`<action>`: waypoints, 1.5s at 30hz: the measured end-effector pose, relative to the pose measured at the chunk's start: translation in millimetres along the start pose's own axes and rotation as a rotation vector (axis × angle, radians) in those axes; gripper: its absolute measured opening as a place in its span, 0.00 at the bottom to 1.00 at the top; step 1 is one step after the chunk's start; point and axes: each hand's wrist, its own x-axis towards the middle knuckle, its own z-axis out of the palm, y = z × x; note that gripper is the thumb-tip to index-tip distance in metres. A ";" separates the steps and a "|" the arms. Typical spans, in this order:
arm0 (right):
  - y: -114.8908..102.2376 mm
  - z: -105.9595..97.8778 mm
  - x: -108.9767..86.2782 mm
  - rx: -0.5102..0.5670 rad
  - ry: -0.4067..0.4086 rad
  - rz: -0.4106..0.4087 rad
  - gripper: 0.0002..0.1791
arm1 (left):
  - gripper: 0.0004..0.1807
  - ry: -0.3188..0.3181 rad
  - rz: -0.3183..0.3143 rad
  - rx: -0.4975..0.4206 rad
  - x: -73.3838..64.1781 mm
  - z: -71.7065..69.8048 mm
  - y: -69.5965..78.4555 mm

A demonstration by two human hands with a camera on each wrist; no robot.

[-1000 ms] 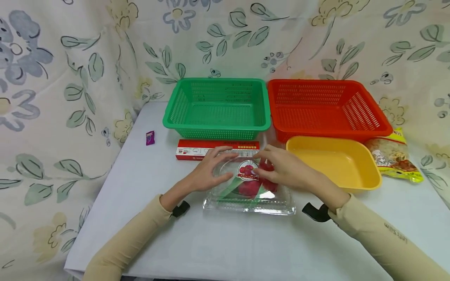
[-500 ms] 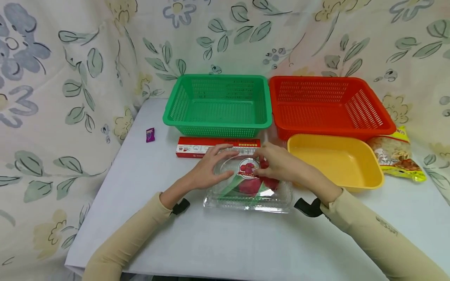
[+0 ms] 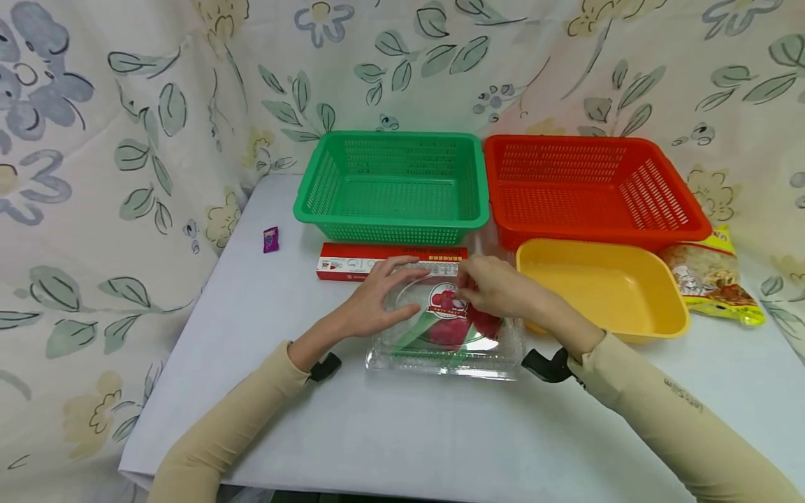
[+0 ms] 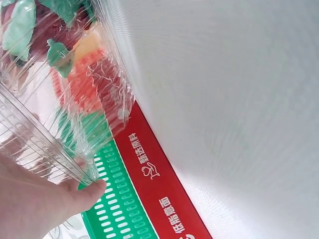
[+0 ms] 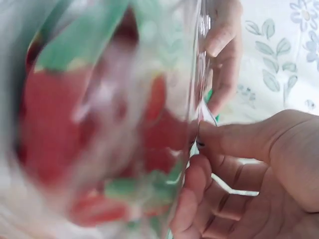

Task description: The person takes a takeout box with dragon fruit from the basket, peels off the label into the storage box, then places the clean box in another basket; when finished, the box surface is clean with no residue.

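Note:
A clear plastic box (image 3: 385, 358) lies flat on the table, with a sticker label (image 3: 445, 302) on its lid. Red and green shapes show through the plastic in both wrist views. My left hand (image 3: 371, 300) rests on the lid's left part, its fingers spread and its thumb (image 4: 82, 196) touching the plastic edge. At the label's right side, my right hand (image 3: 503, 285) pinches between thumb and forefinger a thin white edge (image 5: 209, 110), which looks like the sticker's; the fingertips partly cover it.
Behind the box lies a red tomato sauce carton (image 3: 352, 262). Further back stand a green basket (image 3: 390, 234) and a red basket (image 3: 591, 237). A yellow tub (image 3: 604, 335) and a yellow food bag (image 3: 711, 279) are at right; a small purple packet (image 3: 271, 239) lies left.
My right hand's fingers have closed from a looser spread into a pinch at the label, and its wrist has shifted slightly left. The left hand stays nearly still on the lid.

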 end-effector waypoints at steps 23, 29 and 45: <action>0.6 -8.1 -1.7 0.178 -0.039 0.047 0.05 | 0.31 0.008 0.007 0.015 0.6 -2.4 1.7; -0.3 -8.6 -4.8 0.225 -0.032 0.064 0.05 | 0.31 0.006 0.007 0.013 1.1 -2.0 2.6; -0.5 -11.1 -5.0 0.291 -0.059 0.049 0.04 | 0.31 0.001 0.002 0.020 0.7 -1.4 1.9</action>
